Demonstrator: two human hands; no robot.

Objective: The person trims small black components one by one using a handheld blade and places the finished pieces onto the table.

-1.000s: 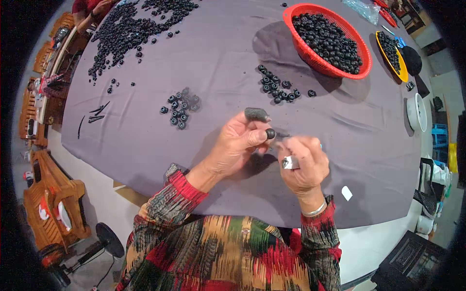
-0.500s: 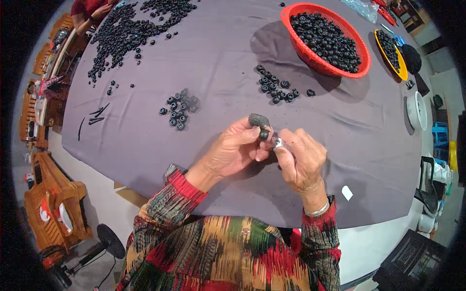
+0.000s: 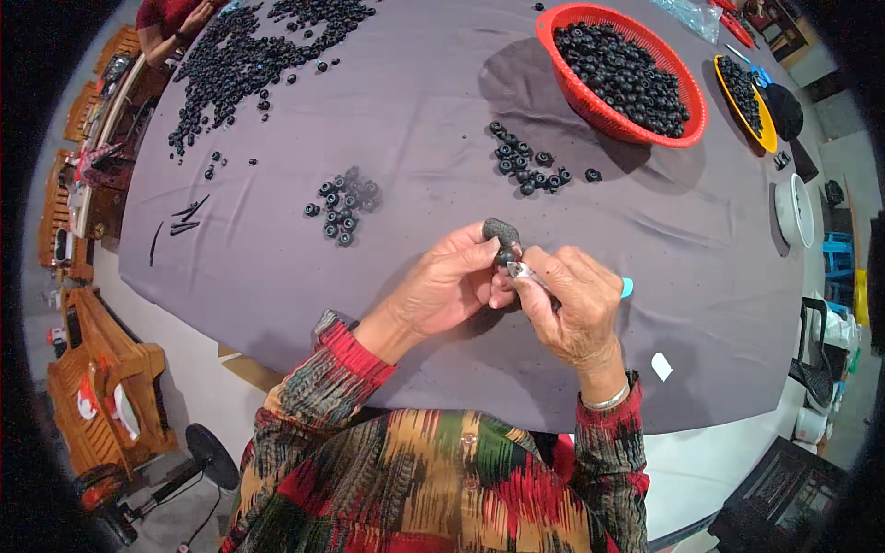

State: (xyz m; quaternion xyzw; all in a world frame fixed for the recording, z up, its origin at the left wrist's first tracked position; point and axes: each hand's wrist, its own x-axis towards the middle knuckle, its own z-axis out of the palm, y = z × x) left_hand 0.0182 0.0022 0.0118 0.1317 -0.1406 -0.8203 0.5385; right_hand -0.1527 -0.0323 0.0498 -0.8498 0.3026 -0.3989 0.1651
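Above the near middle of the table, my left hand [image 3: 452, 281] pinches a small black ball-shaped piece [image 3: 506, 257] between thumb and fingers. A dark grey covering [image 3: 501, 230] sits on one of its fingertips. My right hand [image 3: 576, 300] is closed round a small tool with a silver metal tip [image 3: 518, 269]; the tip meets the black piece. The tool's turquoise end [image 3: 627, 288] sticks out beyond that hand, and whether it is a knife or something else cannot be made out. Ahead lie two loose groups of similar black pieces [image 3: 343, 205] with ring-shaped openings.
A red basket [image 3: 696, 106] full of black pieces stands at the far right, beside a yellow plate [image 3: 768, 138] and a white bowl [image 3: 793, 210]. A large spread of black pieces [image 3: 217, 83] covers the far left, near another person's hand [image 3: 198, 17]. Thin black strips [image 3: 187, 217] lie at left.
My right hand has turned and brought the metal tip up against the black piece. The tool's turquoise end now shows. My left hand has shifted slightly right.
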